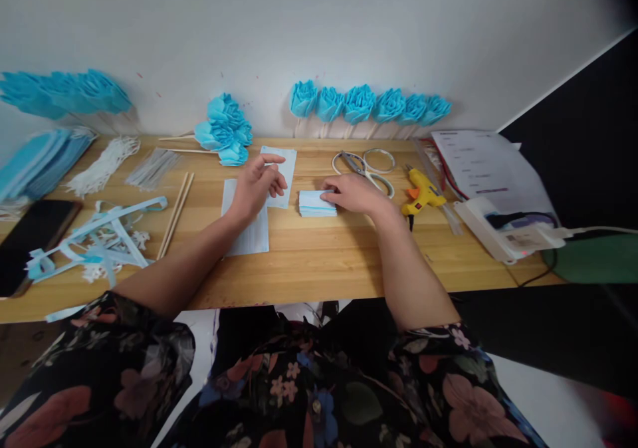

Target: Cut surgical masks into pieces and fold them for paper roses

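Two hands are at work around the small pale-blue stack (318,204), the landmark here. The right hand (355,192) rests at its right end, thumb and fingers touching the pieces — whether pinching, I can't tell. Left of the stack, the left hand (260,183) hangs half-curled over flat sheets (252,235), with nothing visible in it. The step looks like sorting or squaring pieces — the next move probably calls for a light fingertip grip. Scissors (353,163) lie behind the stack, to its right.
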A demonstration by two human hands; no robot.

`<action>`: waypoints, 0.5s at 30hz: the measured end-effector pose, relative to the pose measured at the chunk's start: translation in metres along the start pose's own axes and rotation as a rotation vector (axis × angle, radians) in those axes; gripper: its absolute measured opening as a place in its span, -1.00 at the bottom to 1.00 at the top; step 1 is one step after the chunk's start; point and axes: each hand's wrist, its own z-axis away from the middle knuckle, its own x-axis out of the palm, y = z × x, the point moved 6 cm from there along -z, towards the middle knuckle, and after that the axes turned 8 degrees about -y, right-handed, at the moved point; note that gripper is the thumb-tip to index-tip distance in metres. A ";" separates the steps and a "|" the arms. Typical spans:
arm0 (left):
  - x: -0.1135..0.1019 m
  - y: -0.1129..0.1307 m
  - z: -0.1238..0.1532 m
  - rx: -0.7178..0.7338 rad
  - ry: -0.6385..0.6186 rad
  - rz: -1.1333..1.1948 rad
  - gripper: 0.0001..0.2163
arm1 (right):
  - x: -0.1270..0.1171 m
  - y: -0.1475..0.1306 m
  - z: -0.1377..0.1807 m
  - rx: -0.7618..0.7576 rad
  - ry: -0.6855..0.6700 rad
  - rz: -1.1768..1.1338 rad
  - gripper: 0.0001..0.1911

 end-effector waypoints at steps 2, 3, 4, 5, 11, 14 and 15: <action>0.014 0.008 0.006 0.119 -0.119 -0.220 -0.82 | -0.002 -0.003 0.002 -0.012 0.018 0.028 -0.90; 0.023 0.012 0.010 0.184 -0.193 -0.348 -0.82 | -0.003 -0.004 0.003 -0.019 0.031 0.034 -0.90; 0.032 0.014 0.015 0.250 -0.272 -0.464 -0.81 | -0.005 -0.004 0.004 -0.025 0.044 0.031 -0.89; 0.041 0.015 0.020 0.314 -0.355 -0.553 -0.80 | -0.006 -0.004 0.005 -0.032 0.055 0.017 -0.88; 0.072 0.006 0.042 0.459 -0.635 -0.748 -0.74 | -0.005 0.001 0.003 -0.074 0.077 -0.099 -0.91; 0.077 0.001 0.046 0.458 -0.679 -0.772 -0.75 | -0.003 0.002 0.001 -0.074 0.079 -0.118 -0.91; 0.079 -0.001 0.048 0.451 -0.691 -0.763 -0.75 | -0.002 0.001 0.000 -0.073 0.080 -0.120 -0.90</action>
